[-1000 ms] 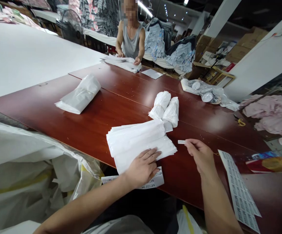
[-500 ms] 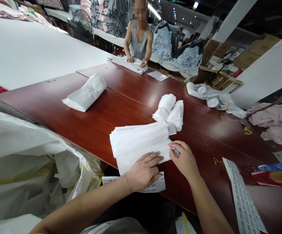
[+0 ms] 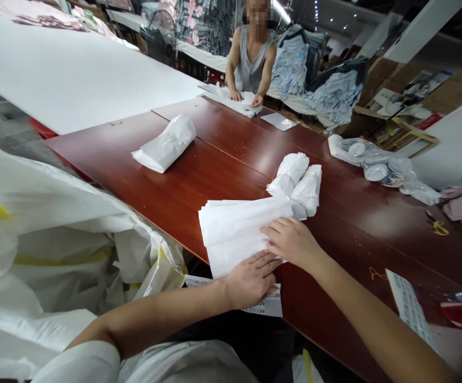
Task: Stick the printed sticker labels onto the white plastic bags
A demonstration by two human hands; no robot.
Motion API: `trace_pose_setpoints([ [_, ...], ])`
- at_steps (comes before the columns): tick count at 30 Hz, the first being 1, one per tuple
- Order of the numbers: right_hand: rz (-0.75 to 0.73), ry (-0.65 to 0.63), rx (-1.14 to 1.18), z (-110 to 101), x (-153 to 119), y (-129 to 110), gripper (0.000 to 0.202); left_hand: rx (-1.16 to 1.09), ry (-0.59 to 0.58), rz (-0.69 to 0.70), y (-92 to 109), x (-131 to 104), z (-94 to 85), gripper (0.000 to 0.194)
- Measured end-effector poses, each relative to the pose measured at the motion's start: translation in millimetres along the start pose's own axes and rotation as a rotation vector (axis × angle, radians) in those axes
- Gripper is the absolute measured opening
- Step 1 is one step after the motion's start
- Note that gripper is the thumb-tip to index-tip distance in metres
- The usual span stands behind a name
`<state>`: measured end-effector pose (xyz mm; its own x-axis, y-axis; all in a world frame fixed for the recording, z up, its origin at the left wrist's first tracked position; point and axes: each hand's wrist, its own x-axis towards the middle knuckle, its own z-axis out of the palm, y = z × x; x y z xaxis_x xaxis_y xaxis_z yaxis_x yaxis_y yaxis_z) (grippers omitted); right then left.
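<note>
A fanned stack of thin white sheets or bags (image 3: 234,229) lies at the near edge of the red-brown table (image 3: 215,170). My left hand (image 3: 252,279) rests on the stack's near right part, fingers extended, above a sheet of printed labels (image 3: 268,306). My right hand (image 3: 290,242) reaches over the stack's right side, its fingertips on the white surface close to my left fingers; whether it pinches anything is hidden. Just beyond the stack lie two tied white bundles (image 3: 290,173).
A rolled white bundle (image 3: 169,142) lies at the left. Across the table a person (image 3: 254,64) handles white sheets. Clear plastic bags (image 3: 378,165), yellow-handled scissors (image 3: 440,229) and a label strip (image 3: 410,306) are at the right. White sacking (image 3: 75,239) hangs at the near left.
My right hand has moved left from the stack's right edge onto its top, beside my left hand. My left hand still rests on the stack. The camera view has shifted.
</note>
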<state>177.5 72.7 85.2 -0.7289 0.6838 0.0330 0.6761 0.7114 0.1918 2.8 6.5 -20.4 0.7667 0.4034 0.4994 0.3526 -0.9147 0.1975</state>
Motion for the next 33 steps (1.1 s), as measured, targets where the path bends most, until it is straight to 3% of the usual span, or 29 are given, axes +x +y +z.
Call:
trace_pose_setpoints([
  [5, -0.252, 0.009, 0.128, -1, 70, -63, 0.038, -0.058, -0.103, -0.136, 11, 3, 12.7, 0.035],
  [8, -0.286, 0.053, 0.272, -5, 93, -78, 0.023, -0.153, -0.096, -0.172, 14, 8, 2.0, 0.036],
  [10, -0.089, 0.189, 0.447, -9, 88, -59, 0.015, -0.274, -0.041, -0.057, 11, 12, -16.5, 0.031],
  [12, 0.252, 0.424, 0.624, -11, 65, -24, 0.021, -0.404, 0.016, 0.035, 1, 19, -37.5, 0.026],
  [15, 0.79, 0.754, 0.743, 5, 10, 26, 0.037, -0.507, 0.074, -0.121, -23, 30, -57.3, 0.019],
  [16, 0.904, 0.756, 0.767, 15, -9, 34, 0.04, -0.531, 0.075, -0.194, -32, 34, -58.9, 0.018],
  [18, 1.007, 0.636, 0.878, 37, -38, 35, 0.044, -0.589, 0.057, -0.286, -46, 40, -56.6, 0.021],
  [21, 0.957, 0.504, 0.955, 56, -64, 10, 0.037, -0.738, -0.009, -0.369, -55, 41, -49.3, 0.031],
  [23, 0.937, 0.499, 0.883, 49, -71, -11, 0.032, -0.906, -0.079, -0.439, -55, 40, -47.8, 0.039],
  [27, 0.761, 0.509, 0.713, 7, -74, -34, 0.025, -1.244, -0.166, -0.574, -55, 37, -52.2, 0.044],
  [30, 0.575, 0.327, 0.812, -11, -70, -41, 0.027, -1.323, -0.18, -0.638, -57, 36, -56.1, 0.047],
  [33, 0.589, 0.2, 0.92, -6, -66, -46, 0.035, -1.276, -0.203, -0.604, -60, 35, -59.1, 0.049],
])
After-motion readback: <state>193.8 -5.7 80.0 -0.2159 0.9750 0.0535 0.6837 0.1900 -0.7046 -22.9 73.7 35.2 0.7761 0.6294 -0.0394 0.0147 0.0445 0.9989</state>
